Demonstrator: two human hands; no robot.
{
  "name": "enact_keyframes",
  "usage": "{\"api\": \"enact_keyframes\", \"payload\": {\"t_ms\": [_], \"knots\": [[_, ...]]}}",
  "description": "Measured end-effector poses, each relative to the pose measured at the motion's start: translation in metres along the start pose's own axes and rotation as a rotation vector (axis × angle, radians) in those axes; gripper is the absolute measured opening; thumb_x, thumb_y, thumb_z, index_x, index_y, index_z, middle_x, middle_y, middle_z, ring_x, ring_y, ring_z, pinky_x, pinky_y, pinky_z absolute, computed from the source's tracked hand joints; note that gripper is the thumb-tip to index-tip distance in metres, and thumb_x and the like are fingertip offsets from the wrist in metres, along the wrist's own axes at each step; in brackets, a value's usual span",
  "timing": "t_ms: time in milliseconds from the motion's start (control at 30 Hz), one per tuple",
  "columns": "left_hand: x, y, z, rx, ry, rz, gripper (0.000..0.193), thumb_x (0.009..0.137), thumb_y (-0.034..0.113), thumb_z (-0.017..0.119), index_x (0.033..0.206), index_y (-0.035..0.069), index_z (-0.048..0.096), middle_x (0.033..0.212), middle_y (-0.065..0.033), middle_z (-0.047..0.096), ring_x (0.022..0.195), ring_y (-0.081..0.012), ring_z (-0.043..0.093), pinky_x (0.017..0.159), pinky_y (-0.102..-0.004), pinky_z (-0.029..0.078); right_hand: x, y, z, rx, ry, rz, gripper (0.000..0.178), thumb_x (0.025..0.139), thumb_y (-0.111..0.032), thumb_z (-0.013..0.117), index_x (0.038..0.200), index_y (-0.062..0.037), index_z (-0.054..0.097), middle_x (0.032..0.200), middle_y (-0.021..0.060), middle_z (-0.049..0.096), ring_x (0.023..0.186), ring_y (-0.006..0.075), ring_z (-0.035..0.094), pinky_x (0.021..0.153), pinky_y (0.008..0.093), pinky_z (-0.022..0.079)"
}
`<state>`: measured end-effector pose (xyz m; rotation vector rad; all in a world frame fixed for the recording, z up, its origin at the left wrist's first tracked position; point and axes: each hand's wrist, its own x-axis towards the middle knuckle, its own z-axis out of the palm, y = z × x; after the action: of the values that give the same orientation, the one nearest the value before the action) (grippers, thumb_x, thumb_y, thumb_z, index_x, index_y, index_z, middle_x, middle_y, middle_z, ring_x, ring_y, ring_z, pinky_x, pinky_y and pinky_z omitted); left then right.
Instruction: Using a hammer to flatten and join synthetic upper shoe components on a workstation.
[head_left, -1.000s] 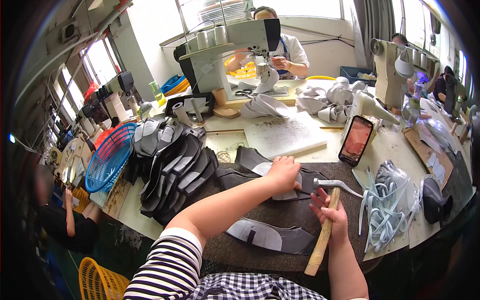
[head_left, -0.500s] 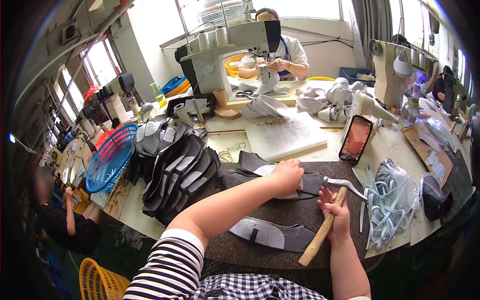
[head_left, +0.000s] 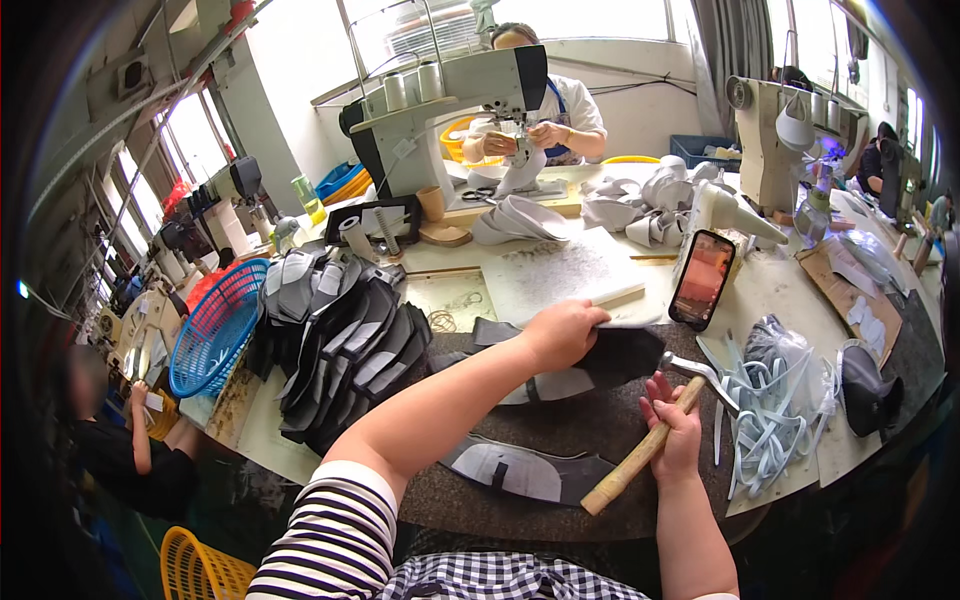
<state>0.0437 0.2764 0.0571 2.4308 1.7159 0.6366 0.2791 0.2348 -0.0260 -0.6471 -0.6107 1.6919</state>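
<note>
My left hand (head_left: 562, 335) pinches the upper edge of a dark grey shoe-upper piece (head_left: 630, 357), lifted at an angle over the dark work board (head_left: 440, 505). My forearm partly covers another grey piece (head_left: 555, 386) lying beneath. My right hand (head_left: 677, 435) holds a hammer (head_left: 637, 468) by its wooden handle, thumb and palm around it, some fingertips loose. The hammer's curved metal head lies beyond that hand, near the lifted piece. Closer to me, a curved grey piece with a pale panel (head_left: 525, 470) lies flat on the board.
A heap of grey shoe-upper pieces (head_left: 335, 340) stands on the left beside a blue basket (head_left: 215, 330). Pale blue straps (head_left: 770, 420) lie right, behind them a propped phone (head_left: 703, 280). A white slab (head_left: 560, 275) is ahead; across the table a person works at a sewing machine (head_left: 450, 90).
My left hand has moved slightly away from me and left, lifting the dark grey piece off the board. The right hand keeps the hammer in nearly the same place.
</note>
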Motion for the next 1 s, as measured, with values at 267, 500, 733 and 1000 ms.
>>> {"api": "enact_keyframes", "payload": {"t_ms": [267, 500, 733, 1000], "knots": [[-0.021, 0.056, 0.004, -0.108, 0.108, 0.298, 0.046, 0.076, 0.000, 0.063, 0.122, 0.008, 0.060, 0.116, -0.0118, 0.063, 0.109, -0.0334, 0.059, 0.095, -0.0422, 0.046, 0.003, 0.011, -0.025, -0.146, -0.129, 0.003, 0.032, 0.091, -0.018, 0.068, 0.118, -0.0104, 0.054, 0.112, 0.0056, 0.061, 0.099, 0.0160, 0.060, 0.093, 0.0334, 0.051], [-0.025, 0.050, 0.006, -0.184, 0.120, 0.260, 0.055, 0.069, -0.007, 0.059, 0.123, 0.006, 0.059, 0.117, -0.0145, 0.063, 0.109, -0.0349, 0.059, 0.095, -0.0428, 0.047, -0.005, -0.002, -0.005, -0.004, -0.126, -0.077, 0.057, 0.093, -0.047, 0.063, 0.132, -0.0093, 0.045, 0.121, 0.0038, 0.057, 0.106, 0.0177, 0.059, 0.090, 0.0343, 0.050], [-0.030, 0.063, 0.001, -0.097, 0.115, 0.236, 0.057, 0.070, -0.010, 0.057, 0.124, 0.009, 0.059, 0.119, -0.0137, 0.061, 0.112, -0.0356, 0.057, 0.096, -0.0426, 0.046, -0.004, -0.004, 0.001, -0.195, -0.059, -0.164, 0.044, 0.081, -0.025, 0.081, 0.103, -0.0135, 0.045, 0.089, -0.0026, 0.050, 0.077, 0.0087, 0.051, 0.065, 0.0260, 0.045], [-0.035, 0.064, -0.019, -0.217, 0.141, 0.239, 0.051, 0.070, -0.012, 0.052, 0.116, 0.007, 0.061, 0.108, -0.0140, 0.064, 0.104, -0.0364, 0.061, 0.089, -0.0425, 0.049, -0.008, -0.008, 0.007, -0.349, 0.022, -0.128, 0.037, 0.081, -0.008, 0.073, 0.105, -0.0093, 0.045, 0.090, 0.0029, 0.055, 0.079, 0.0125, 0.060, 0.071, 0.0290, 0.053]]}}
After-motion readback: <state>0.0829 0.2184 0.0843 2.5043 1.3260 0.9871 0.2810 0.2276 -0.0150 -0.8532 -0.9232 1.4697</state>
